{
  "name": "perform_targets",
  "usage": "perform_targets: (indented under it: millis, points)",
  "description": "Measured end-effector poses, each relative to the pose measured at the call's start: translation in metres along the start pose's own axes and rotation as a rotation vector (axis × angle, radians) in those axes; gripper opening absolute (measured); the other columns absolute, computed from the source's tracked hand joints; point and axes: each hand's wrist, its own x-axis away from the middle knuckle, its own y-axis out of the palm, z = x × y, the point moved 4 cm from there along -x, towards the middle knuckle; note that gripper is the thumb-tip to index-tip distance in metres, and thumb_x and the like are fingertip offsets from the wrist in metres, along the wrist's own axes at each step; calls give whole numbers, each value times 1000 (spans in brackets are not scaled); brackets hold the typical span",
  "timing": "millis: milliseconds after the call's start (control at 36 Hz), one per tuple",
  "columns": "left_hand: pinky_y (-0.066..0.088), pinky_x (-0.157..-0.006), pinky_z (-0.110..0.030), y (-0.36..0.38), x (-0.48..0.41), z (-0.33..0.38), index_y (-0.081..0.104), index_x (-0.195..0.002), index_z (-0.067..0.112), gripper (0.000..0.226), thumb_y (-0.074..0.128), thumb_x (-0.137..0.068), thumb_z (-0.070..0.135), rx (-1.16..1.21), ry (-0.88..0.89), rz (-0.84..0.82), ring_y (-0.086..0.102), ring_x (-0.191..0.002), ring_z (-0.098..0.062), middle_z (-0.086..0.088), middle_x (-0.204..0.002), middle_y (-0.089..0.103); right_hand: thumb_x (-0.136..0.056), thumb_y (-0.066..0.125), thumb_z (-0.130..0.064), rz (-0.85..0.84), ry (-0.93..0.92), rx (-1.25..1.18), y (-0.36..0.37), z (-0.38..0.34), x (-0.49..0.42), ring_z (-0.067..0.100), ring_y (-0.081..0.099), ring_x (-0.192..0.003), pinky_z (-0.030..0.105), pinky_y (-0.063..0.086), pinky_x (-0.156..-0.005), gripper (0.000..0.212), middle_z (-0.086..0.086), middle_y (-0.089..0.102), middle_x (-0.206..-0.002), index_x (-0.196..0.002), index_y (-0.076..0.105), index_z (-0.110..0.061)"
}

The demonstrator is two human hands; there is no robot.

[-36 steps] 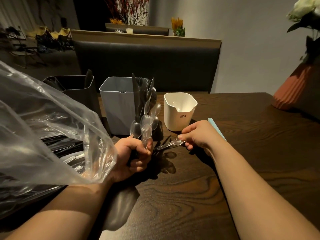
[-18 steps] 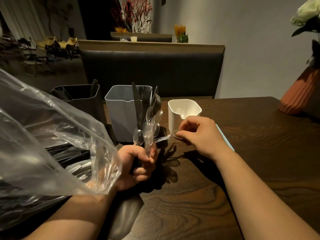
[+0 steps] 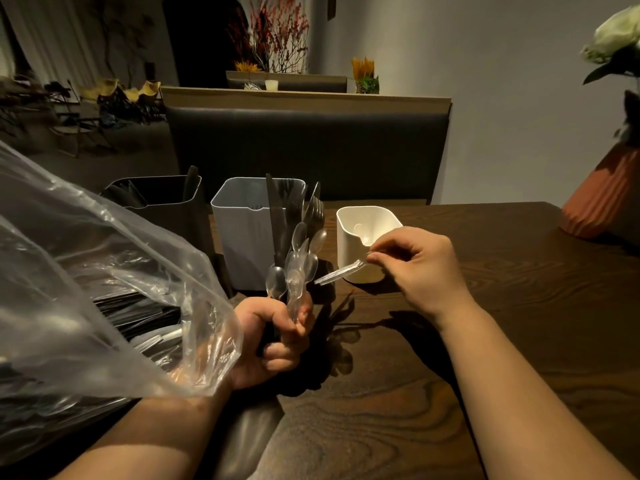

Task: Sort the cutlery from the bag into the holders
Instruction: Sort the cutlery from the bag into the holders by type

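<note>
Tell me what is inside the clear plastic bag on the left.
Through the clear plastic bag, a pile of black cutlery and a few pale pieces show. Folds and glare hide the rest, so kinds and count cannot be told.

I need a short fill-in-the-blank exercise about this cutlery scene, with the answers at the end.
1. The left hand grips a bundle of clear ____.
2. The right hand pinches one clear utensil at the ____ holder.
3. The plastic bag is on the person's ____ side.
Answers: spoons; white; left.
</note>
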Motion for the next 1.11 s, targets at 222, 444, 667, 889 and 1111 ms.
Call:
perform_targets:
  millis: [222, 444, 667, 889, 1111]
  points:
    - [36, -41, -19, -5, 2, -6, 62, -86, 6, 16, 61, -71, 0, 73, -181, -186, 31, -45, -12, -6, -68, 29, -91, 70, -10, 87, -458, 30, 3, -38, 4, 16, 72, -88, 36, 58, -78, 30, 6, 75, -97, -121, 69, -6]
    - [32, -40, -17, -3, 5, -9, 62, -83, 6, 15, 64, -69, 3, 44, -241, -218, 30, -44, -11, -5, -64, 33, -93, 69, -3, -15, -551, 88, 5, -53, 7, 12, 70, -88, 29, 58, -73, 31, 4, 74, -99, -124, 69, -10]
    - [39, -44, -19, -5, 3, -4, 62, -89, 4, 17, 52, -76, -1, 166, -210, -289, 34, -48, -12, -4, -69, 33, -90, 71, -7, 50, -492, 92, -1, -42, 6, 19, 70, -86, 39, 59, -71, 32, 7, 73, -96, -122, 69, -9]
    - [34, -42, -21, -8, 2, -4, 62, -87, 2, 15, 56, -74, -3, 203, -258, -261, 33, -45, -14, -7, -63, 41, -95, 63, -17, 20, -468, 101, 7, -44, 5, 17, 69, -90, 38, 60, -75, 33, 5, 73, -100, -127, 66, -9]
    - [26, -40, -19, -9, 3, -7, 63, -89, 4, 15, 58, -75, -1, 153, -305, -274, 33, -46, -12, -4, -64, 35, -89, 71, -1, -53, -463, 88, 9, -46, 4, 18, 67, -86, 36, 60, -69, 33, 7, 70, -98, -121, 71, -10]
